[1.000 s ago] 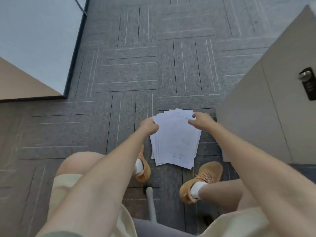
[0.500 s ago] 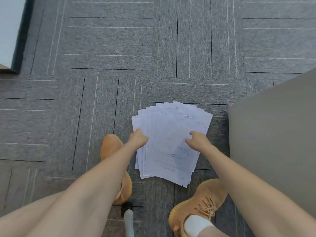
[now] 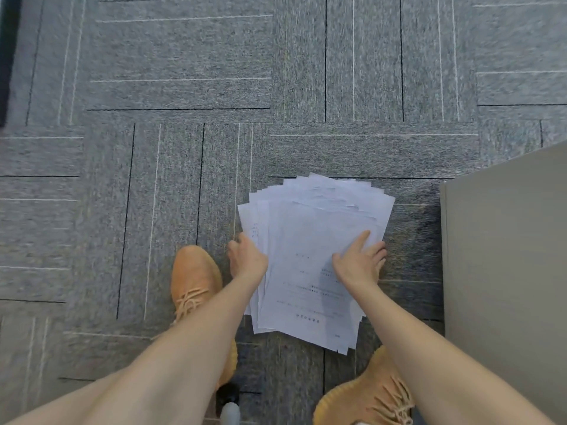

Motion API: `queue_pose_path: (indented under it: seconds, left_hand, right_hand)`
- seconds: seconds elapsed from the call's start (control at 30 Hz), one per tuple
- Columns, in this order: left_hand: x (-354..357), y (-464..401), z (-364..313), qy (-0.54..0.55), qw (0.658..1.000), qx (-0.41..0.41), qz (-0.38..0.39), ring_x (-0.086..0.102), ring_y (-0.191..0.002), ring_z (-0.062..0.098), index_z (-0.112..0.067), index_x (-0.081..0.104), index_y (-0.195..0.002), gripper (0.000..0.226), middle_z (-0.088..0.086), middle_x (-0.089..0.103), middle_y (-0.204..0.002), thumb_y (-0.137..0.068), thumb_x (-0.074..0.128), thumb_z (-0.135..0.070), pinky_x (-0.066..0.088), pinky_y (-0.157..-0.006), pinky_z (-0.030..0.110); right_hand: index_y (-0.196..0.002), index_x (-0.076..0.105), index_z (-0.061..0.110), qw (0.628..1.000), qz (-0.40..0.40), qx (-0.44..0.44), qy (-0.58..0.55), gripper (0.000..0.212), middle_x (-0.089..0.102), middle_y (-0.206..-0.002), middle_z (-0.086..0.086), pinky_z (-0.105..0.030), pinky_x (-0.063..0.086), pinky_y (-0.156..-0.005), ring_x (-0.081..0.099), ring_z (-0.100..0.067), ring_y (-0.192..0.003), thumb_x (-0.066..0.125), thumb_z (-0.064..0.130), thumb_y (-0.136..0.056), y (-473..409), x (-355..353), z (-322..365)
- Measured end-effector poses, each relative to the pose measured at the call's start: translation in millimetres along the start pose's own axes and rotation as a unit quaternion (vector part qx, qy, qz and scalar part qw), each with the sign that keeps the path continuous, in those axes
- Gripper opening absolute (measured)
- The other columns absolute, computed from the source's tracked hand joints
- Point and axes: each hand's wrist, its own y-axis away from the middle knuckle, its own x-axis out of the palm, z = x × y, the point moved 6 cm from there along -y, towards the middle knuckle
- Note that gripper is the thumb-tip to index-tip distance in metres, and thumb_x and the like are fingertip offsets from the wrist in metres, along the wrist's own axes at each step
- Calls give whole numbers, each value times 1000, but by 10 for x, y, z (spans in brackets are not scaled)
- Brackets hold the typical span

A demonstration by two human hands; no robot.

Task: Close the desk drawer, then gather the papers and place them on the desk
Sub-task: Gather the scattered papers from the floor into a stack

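Lying fanned on the carpet (image 3: 153, 87) between the shoes, the papers (image 3: 310, 259) could slip apart when lifted: left hand (image 3: 247, 259) curls at their edge, right hand (image 3: 357, 260) rests spread on top, neither clamped.

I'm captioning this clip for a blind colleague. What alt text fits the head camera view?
Seen from above, a person's left hand and right hand press on a fanned stack of white papers lying on grey carpet tiles. Tan sneakers flank the papers, and a beige cabinet side stands at the right.
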Motion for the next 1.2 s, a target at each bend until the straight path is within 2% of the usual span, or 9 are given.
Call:
queue_pose_path:
  seconds: [0.2, 0.33, 0.43, 0.63, 0.77, 0.87, 0.97, 1.07, 1.2]
  left_hand:
    - [173, 95, -307, 36, 994, 99, 38, 51, -106, 37, -14, 44, -131, 48, 15, 42, -121, -84, 48, -9, 48, -87, 42]
    - [66, 98, -180, 62, 997, 26, -24, 50, -107, 37, -9, 45, -122, 42, 16, 40, -122, -81, 49, -9, 49, -81, 42]
    - [121, 93, -83, 72, 996, -49, 13, 47, -118, 39, -7, 41, -132, 53, 18, 36, -132, -81, 52, -16, 48, -93, 46]
    - [349, 214, -258, 68, 996, -3, 55, 38, -122, 35, -13, 37, -130, 59, 14, 34, -131, -74, 55, -19, 43, -99, 45]
    - [318, 223, -196, 119, 992, -2, 52, 36, -117, 31, -21, 44, -121, 49, 9, 35, -124, -73, 53, -15, 43, -96, 43]
    - [238, 175, -143, 186, 982, -1, 33, 41, -110, 29, -27, 44, -129, 57, 9, 39, -122, -75, 55, -14, 43, -89, 37]
    - [201, 153, -104, 308, 949, -49, 44, 51, -97, 26, -22, 36, -132, 63, 6, 45, -118, -76, 61, -9, 47, -81, 35]
    - [276, 133, -14, 360, 920, -119, 100, 61, -100, 31, -12, 42, -119, 49, 11, 59, -117, -77, 66, -7, 55, -83, 40]
    - [317, 167, -17, 315, 937, -99, 116, 60, -102, 31, -8, 50, -117, 38, 14, 62, -119, -79, 58, -5, 52, -82, 37]
  right_hand:
    - [-156, -9, 10, 995, -7, -101, -10, 85, -8, -160, -33, -48, 2, -124, -3, -44, -151, 47, 30, -96, 100, 21, 246]
    - [-157, -1, 10, 995, -70, -65, -6, 83, -1, -162, -29, -52, 6, -123, 4, -42, -151, 50, 26, -93, 111, -83, 87]
    - [-156, -4, 4, 999, -46, -23, -11, 84, -4, -162, -29, -51, 5, -124, 0, -43, -151, 49, 23, -93, 125, -39, -54]
    - [-153, -8, -3, 998, -8, -46, -39, 89, -6, -162, -29, -45, 2, -125, -2, -42, -151, 50, 21, -91, 229, 145, 150]
    - [-155, 10, 4, 991, -54, -35, -113, 81, 21, -161, -20, -49, 21, -121, 23, -38, -147, 50, 15, -86, 193, 59, 105]
    - [-150, 26, 8, 985, -98, -18, -138, 71, 43, -149, -16, -52, 38, -109, 41, -37, -133, 53, 14, -85, 166, -52, -15]
    - [-149, 30, 8, 986, -99, -20, -129, 69, 46, -144, -16, -52, 41, -106, 46, -37, -129, 56, 16, -86, 147, -74, -59]
    - [-140, 39, 11, 985, -91, -22, -148, 59, 51, -135, -14, -54, 48, -98, 53, -37, -121, 57, 19, -85, 124, -43, -66]
    - [-135, 47, 17, 981, -36, 12, -193, 52, 54, -130, -8, -52, 52, -92, 57, -35, -113, 56, 21, -84, 71, 45, -67]
